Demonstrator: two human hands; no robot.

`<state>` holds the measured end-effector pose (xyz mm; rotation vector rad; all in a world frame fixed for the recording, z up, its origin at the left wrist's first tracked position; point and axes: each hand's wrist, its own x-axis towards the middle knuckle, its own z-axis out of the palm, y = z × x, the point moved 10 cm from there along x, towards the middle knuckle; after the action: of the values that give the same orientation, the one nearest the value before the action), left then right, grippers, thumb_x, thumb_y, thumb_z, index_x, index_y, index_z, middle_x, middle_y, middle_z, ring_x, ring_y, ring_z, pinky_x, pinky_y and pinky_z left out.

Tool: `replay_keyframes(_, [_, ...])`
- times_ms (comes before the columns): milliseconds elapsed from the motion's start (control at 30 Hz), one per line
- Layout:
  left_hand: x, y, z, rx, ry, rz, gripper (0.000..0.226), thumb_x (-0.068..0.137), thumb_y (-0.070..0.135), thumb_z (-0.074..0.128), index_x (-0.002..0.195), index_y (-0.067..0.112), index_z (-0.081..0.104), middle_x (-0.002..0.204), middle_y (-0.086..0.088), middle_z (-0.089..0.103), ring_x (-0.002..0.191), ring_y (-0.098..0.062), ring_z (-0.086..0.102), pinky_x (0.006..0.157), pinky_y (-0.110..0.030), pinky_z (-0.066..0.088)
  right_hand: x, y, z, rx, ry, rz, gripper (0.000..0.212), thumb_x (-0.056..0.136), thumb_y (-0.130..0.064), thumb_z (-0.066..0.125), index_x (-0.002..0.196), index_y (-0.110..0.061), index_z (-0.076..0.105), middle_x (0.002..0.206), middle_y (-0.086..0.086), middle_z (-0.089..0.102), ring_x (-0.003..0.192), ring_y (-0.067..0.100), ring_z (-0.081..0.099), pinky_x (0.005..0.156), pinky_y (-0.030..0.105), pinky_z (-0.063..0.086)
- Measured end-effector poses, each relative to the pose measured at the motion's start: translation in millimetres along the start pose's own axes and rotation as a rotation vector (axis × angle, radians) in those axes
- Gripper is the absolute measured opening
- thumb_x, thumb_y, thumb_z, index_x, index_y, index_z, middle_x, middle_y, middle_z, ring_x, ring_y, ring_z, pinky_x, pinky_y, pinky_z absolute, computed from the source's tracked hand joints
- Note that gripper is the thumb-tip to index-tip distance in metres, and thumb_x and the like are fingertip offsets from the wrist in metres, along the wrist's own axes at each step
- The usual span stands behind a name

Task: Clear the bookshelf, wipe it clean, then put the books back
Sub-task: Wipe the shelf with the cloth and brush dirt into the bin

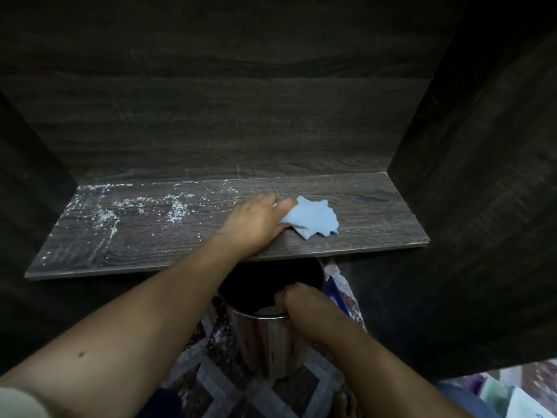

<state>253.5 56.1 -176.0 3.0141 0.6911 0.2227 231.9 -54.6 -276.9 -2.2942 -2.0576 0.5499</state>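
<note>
The dark wood shelf board (pixel 376 224) holds no books. White dust and crumbs (pixel 141 209) are scattered over its left half. My left hand (pixel 256 224) rests on the board near its middle and grips a crumpled light blue cloth (pixel 313 220), which spreads out to the right of my fingers. Below the shelf's front edge, my right hand (pixel 304 306) grips the rim of a shiny metal bin (pixel 262 336) held just under the board. The bin's inside is dark.
The shelf's back panel (pixel 226 122) and side walls (pixel 470 176) close it in on three sides. A patterned tile floor (pixel 229 384) lies below. Some blue and patterned items (pixel 337 294) sit behind the bin, and coloured things (pixel 506 393) lie at the bottom right.
</note>
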Motion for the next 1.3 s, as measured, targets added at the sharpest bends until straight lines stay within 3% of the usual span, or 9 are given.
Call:
replay_keyframes(333, [-29.7, -82.5, -43.4, -0.059, 0.162, -0.252, 0.049, 0.097, 0.049, 0.037, 0.139, 0.022, 0.036, 0.113, -0.018, 0.051, 0.100, -0.040, 0.055, 0.081, -0.047, 0.047, 19.7, -18.9, -7.3, -0.060, 0.108, -0.059, 0.023, 0.086, -0.004, 0.052, 0.108, -0.008, 0.058, 0.109, 0.012, 0.059, 0.105, 0.028, 0.051, 0.076, 0.033, 0.041])
replay_keyframes(467, [-31.3, -117.5, -51.5, -0.101, 0.211, -0.229, 0.043, 0.097, 0.028, 0.046, 0.134, 0.006, 0.041, 0.113, -0.022, 0.050, 0.099, -0.040, 0.050, 0.087, -0.047, 0.043, 28.0, -29.5, -7.9, -0.087, 0.102, -0.061, 0.022, 0.089, -0.005, 0.049, 0.109, -0.009, 0.057, 0.112, 0.011, 0.058, 0.108, 0.026, 0.049, 0.070, 0.029, 0.032])
replay_keyframes(600, [-24.7, -130.2, -54.3, -0.071, 0.226, -0.216, 0.039, 0.096, 0.020, 0.049, 0.131, 0.005, 0.042, 0.115, -0.021, 0.044, 0.099, -0.035, 0.046, 0.087, -0.048, 0.042, 33.5, -34.1, -6.4, -0.075, 0.096, -0.054, 0.019, 0.088, -0.006, 0.049, 0.104, -0.010, 0.056, 0.110, 0.009, 0.058, 0.107, 0.025, 0.050, 0.070, 0.030, 0.035])
replay_keyframes(733, [-18.9, -126.3, -67.8, -0.020, 0.348, -0.115, 0.023, 0.084, 0.004, 0.061, 0.104, 0.004, 0.048, 0.106, -0.023, 0.046, 0.089, -0.037, 0.048, 0.068, -0.051, 0.050, 34.5, -41.1, -4.7, -0.079, 0.086, -0.053, 0.019, 0.089, -0.007, 0.048, 0.105, -0.008, 0.057, 0.111, 0.011, 0.059, 0.108, 0.028, 0.051, 0.070, 0.031, 0.034])
replay_keyframes(833, [-15.2, -128.9, -68.3, 0.017, 0.385, -0.092, 0.030, 0.074, 0.004, 0.071, 0.093, 0.007, 0.047, 0.112, -0.021, 0.050, 0.089, -0.039, 0.051, 0.055, -0.043, 0.051, 35.2, -41.2, -2.2, -0.103, 0.076, -0.043, 0.022, 0.091, -0.007, 0.046, 0.110, -0.008, 0.056, 0.115, 0.011, 0.058, 0.112, 0.027, 0.049, 0.068, 0.029, 0.028])
replay_keyframes(967, [-10.9, -120.6, -61.7, 0.143, 0.375, -0.058, 0.027, 0.065, 0.007, 0.078, 0.081, 0.005, 0.057, 0.097, -0.017, 0.058, 0.077, -0.035, 0.054, 0.046, -0.029, 0.036, 35.6, -35.2, -0.2, -0.094, 0.065, -0.010, 0.025, 0.092, -0.007, 0.044, 0.114, -0.008, 0.055, 0.118, 0.011, 0.058, 0.115, 0.027, 0.048, 0.072, 0.030, 0.033])
replay_keyframes(1067, [-9.2, -120.9, -62.7, 0.192, 0.433, -0.017, 0.022, 0.065, 0.007, 0.078, 0.074, 0.006, 0.058, 0.085, -0.014, 0.056, 0.070, -0.031, 0.052, 0.046, -0.029, 0.035, 35.5, -31.0, 0.7, -0.071, 0.069, 0.026, 0.026, 0.090, -0.006, 0.045, 0.113, -0.008, 0.057, 0.115, 0.011, 0.059, 0.114, 0.028, 0.050, 0.081, 0.035, 0.044])
replay_keyframes(1167, [-4.5, -121.1, -62.2, 0.240, 0.482, 0.003, 0.018, 0.068, 0.002, 0.073, 0.071, 0.007, 0.056, 0.078, -0.012, 0.054, 0.064, -0.028, 0.048, 0.043, -0.030, 0.034, 36.2, -29.4, 4.3, -0.061, 0.062, 0.022, 0.026, 0.090, -0.005, 0.046, 0.114, -0.007, 0.057, 0.115, 0.011, 0.059, 0.114, 0.027, 0.049, 0.084, 0.035, 0.043])
replay_keyframes(1300, [2.3, -126.9, -49.8, 0.205, 0.417, -0.062, 0.017, 0.071, 0.002, 0.072, 0.082, 0.004, 0.059, 0.092, -0.017, 0.056, 0.074, -0.033, 0.052, 0.050, -0.033, 0.038, 36.7, -26.6, 5.0, -0.058, 0.083, 0.016, 0.031, 0.090, -0.004, 0.046, 0.118, -0.008, 0.057, 0.117, 0.011, 0.059, 0.114, 0.027, 0.049, 0.088, 0.034, 0.042])
